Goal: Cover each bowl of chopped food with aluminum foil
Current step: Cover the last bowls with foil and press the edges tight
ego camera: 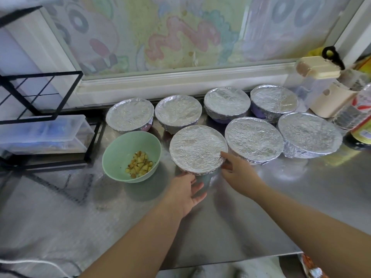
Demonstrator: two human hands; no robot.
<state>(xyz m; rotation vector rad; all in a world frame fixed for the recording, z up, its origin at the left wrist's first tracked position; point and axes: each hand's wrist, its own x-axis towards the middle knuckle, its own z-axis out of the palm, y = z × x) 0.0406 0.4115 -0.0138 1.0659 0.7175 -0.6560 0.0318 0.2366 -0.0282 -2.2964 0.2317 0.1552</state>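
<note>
Several bowls wrapped in aluminum foil stand in two rows on the steel counter (251, 213). The nearest foil-covered bowl (197, 149) sits between my hands. My left hand (185, 192) reaches under its near rim with relaxed fingers, touching the bowl's lower side. My right hand (237, 170) touches the foil edge on the bowl's right side, fingers extended. To the left, a green bowl (120, 149) holds chopped yellow-brown food (139, 164) and has no foil on it.
A black wire rack (40, 93) with a clear plastic box (44, 134) stands at the left. A cream lidded container (325, 87) and bottles (359, 115) crowd the right back corner. A window sill runs behind the bowls. The counter's front edge lies near my forearms.
</note>
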